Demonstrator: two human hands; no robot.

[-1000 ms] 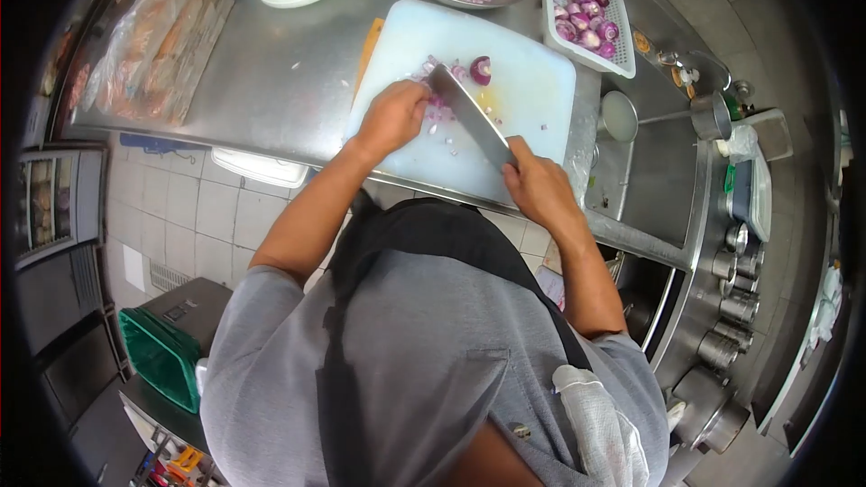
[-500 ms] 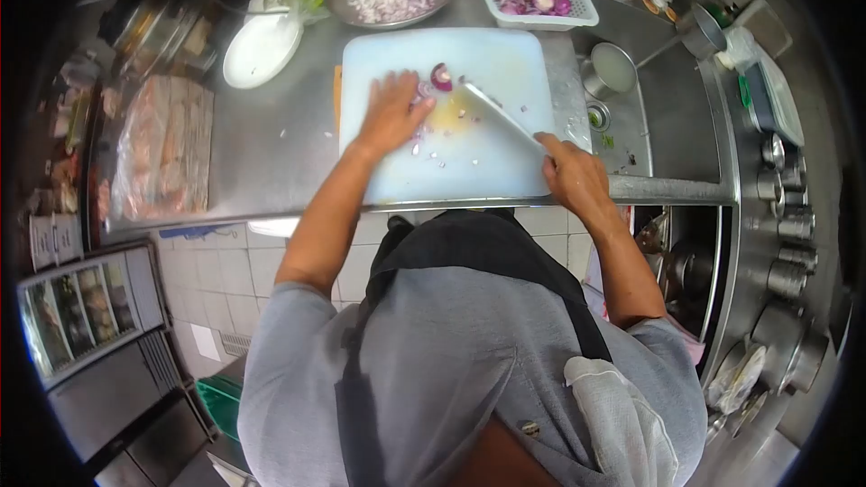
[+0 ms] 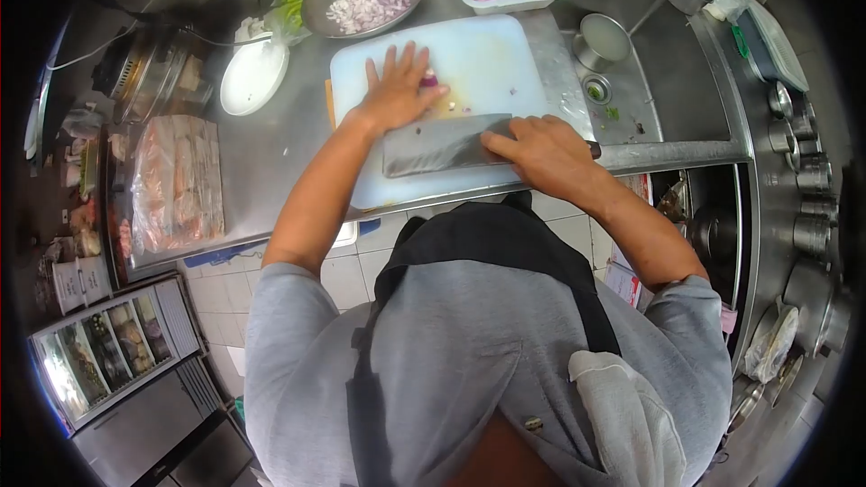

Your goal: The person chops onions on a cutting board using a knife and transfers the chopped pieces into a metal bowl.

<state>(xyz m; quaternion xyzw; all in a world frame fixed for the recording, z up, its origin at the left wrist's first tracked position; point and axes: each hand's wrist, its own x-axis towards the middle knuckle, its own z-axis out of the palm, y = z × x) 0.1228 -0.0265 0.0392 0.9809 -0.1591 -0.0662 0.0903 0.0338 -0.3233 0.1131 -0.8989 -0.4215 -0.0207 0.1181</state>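
Note:
My left hand (image 3: 397, 90) lies over the white cutting board (image 3: 492, 50) with its fingers spread. A piece of red onion (image 3: 429, 78) shows between its index finger and thumb; part of it is hidden by the hand. My right hand (image 3: 546, 155) is closed around the cleaver (image 3: 442, 146), near the board's front edge. The broad blade is turned with its flat side up and reaches left to below my left wrist. A few small onion bits (image 3: 453, 106) lie on the yellowish stain between the hand and the blade.
Behind the board stand a metal bowl (image 3: 311, 4) of chopped onion and a white basket (image 3: 519, 2) of peeled red onions. White plates (image 3: 254, 77) and a plastic-wrapped package (image 3: 178, 182) are at left. A sink (image 3: 663, 81) with a metal pot (image 3: 603, 41) is at right.
The cleaver has turned from edge-on to flat and moved toward the front of the board. My left hand has spread its fingers. Most loose onion bits no longer show on the board.

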